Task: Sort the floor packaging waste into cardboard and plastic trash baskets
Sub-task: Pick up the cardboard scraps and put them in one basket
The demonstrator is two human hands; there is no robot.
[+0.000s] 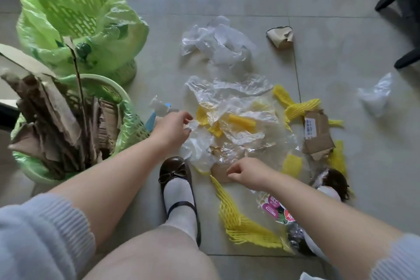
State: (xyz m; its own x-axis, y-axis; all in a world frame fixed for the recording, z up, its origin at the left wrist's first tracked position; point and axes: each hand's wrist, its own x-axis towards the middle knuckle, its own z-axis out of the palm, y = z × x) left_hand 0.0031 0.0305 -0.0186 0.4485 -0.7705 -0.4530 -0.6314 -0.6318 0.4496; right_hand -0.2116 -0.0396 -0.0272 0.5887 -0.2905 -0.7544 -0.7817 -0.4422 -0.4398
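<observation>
In the middle of the frame a big clear plastic sheet (229, 120) lay crumpled on the floor (341, 29), with yellow foam nets (242, 121) mixed in it. The left hand (173, 126) was at the sheet's left edge, and its fingers (187, 118) were pinched on a bit of the plastic. The right hand (247, 174), lower in the frame, had its fingers curled narrow on a flat brown cardboard piece (219, 173) that poked out from under the sheet.

The plastic looked very light, soft and slippery. It would likely flop and drag the foam nets along, so a bunched handful near the middle would hold better than one thin edge. The cardboard looked stiff and light, so a pinch on its edge should do.

At the left of the frame stood the cardboard basket (134, 125), stuffed with brown scraps. Above it, at the upper left, the plastic basket (75, 13) with a green liner looked almost bare inside. More bits waited: a torn box piece (318, 135) at the right and a crumpled white bag (218, 43) above the middle.
</observation>
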